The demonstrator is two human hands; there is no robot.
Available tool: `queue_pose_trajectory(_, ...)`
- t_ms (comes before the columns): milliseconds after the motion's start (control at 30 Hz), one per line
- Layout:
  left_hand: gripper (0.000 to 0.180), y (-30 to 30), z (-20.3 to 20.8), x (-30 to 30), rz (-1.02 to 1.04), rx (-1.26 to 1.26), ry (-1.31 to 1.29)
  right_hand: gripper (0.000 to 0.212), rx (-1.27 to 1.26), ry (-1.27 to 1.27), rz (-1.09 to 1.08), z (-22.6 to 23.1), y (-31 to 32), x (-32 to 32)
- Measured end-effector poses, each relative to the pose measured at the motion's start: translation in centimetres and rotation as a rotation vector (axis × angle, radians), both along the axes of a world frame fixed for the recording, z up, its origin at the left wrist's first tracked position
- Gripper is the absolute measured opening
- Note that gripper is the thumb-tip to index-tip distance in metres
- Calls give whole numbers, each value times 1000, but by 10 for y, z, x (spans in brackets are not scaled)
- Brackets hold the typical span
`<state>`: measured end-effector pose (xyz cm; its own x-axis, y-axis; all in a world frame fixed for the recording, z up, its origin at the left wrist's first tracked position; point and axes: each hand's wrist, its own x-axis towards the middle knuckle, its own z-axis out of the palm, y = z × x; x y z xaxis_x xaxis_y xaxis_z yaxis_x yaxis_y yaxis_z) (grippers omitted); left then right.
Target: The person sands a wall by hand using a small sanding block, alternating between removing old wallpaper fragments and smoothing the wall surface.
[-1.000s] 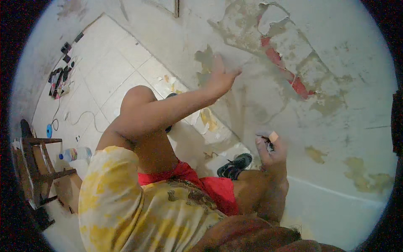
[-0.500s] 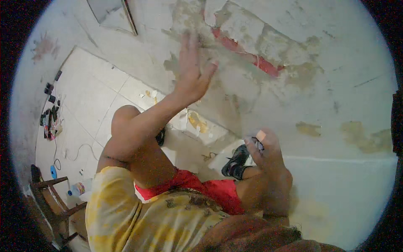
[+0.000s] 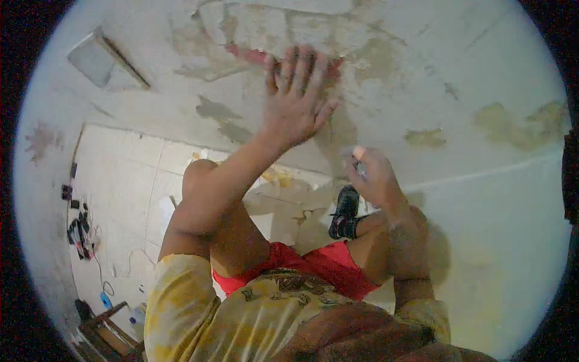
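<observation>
My left hand [image 3: 295, 99] reaches up to the pale, patchy wall [image 3: 410, 78], its fingers spread over a long damaged strip [image 3: 247, 54] where red shows through. It holds nothing that I can see and looks to be against or just off the surface; exact contact cannot be made out. Lower and to the right, my right hand [image 3: 379, 181] is closed, fingers curled, near the wall's foot. A small item with a peach-coloured end [image 3: 359, 152] shows at its fingertips; blur and the fingers hide what kind it is.
A framed mirror or panel [image 3: 99, 63] is at the upper left. Black items and cables [image 3: 79, 232] lie on the tiled floor at the far left, above a wooden stool or chair [image 3: 108, 332]. My black shoe [image 3: 345, 211] is below my right hand. Loose flakes lie along the wall's foot.
My view has turned, so the wall patch sits further left. My left hand has moved right across the wall onto the red strip, fingers spreading. My right hand stays closed, now nearer the left.
</observation>
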<state>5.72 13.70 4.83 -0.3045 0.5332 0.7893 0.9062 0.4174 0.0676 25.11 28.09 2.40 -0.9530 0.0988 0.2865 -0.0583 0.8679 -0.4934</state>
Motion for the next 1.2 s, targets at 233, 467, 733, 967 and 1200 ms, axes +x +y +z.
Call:
queue_pose_trajectory(233,64,40,-13,28,-122,-113,114,56,-86,212,-330,42,12,-3)
queue_pose_trajectory(467,71,22,26,-8,52,117,164,69,56,362,-547,33,42,9)
queue_pose_trajectory(733,72,12,-11,36,-29,-239,138,45,-50,213,-689,27,54,36)
queue_pose_trajectory(967,65,-22,-16,89,-489,-606,-355,25,-512,79,-390,4,-23,40)
queue_pose_trajectory(1200,42,-29,-20,109,-877,-420,-1821,30,-844,454,-59,20,-37,5)
